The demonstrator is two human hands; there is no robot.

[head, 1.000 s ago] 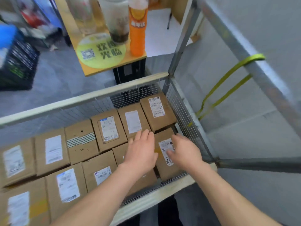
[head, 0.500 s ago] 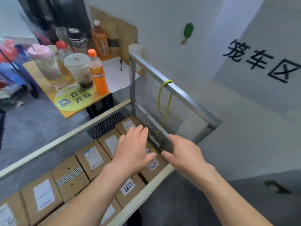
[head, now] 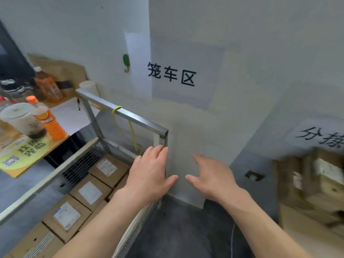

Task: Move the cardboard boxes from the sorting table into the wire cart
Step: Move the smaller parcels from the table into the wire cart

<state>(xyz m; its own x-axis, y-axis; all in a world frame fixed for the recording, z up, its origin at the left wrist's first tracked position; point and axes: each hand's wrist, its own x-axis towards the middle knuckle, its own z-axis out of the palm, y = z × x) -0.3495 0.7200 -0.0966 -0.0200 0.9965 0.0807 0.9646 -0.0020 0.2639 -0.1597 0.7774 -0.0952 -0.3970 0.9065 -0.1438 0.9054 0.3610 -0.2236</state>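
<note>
Dark grey floor (head: 182,229), pale wall (head: 242,43) with a corner jutting out. Black characters on the wall (head: 171,76) read 笼车区. A second sign (head: 320,138) at the right edge is cut off: 分拣 and no more.

Wire cart (head: 121,113) lower left, metal frame, a yellow-green strap (head: 128,131) looped over its top rail. Cardboard boxes (head: 90,192) lie flat inside it in rows, white shipping labels up, print too small to read. More boxes (head: 316,183) are stacked at far right, blurred.

Yellow side table (head: 11,174) beyond the cart holds an orange drink bottle (head: 48,121), a lidded cup (head: 22,120) and a green round sticker (head: 24,153) with a QR code.

Left hand (head: 150,175) and right hand (head: 210,175) are held out in front, side by side — fingers straight, spread, holding nothing.
</note>
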